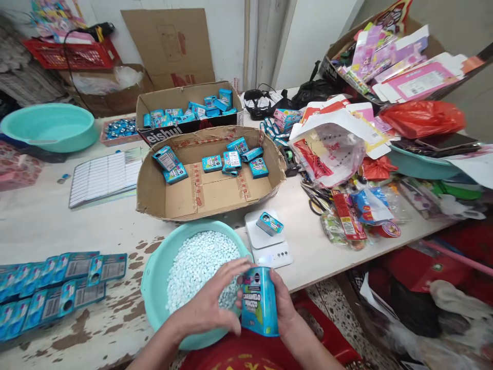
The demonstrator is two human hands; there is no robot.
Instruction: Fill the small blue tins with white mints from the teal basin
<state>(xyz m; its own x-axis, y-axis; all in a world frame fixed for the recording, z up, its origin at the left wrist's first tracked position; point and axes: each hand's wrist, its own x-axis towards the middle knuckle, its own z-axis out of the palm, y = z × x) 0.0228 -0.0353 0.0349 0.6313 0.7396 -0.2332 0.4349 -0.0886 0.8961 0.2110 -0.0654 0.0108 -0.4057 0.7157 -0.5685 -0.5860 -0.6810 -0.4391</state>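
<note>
A blue candy box labelled "CARAMELO MACIZO" is upright in my right hand, whose fingers wrap its right side. My left hand is just left of the box, over the basin, with its fingers apart and curved; nothing shows in it. Below it sits a turquoise basin of small pale candies. Beyond the basin's right edge, a white scale bears a small blue box. An open cardboard box behind the basin holds several small blue boxes.
Flattened blue packets lie in rows at the left. A second carton of blue boxes, a paper grid sheet and another turquoise basin stand farther back. Scissors, wrappers and bags crowd the right side.
</note>
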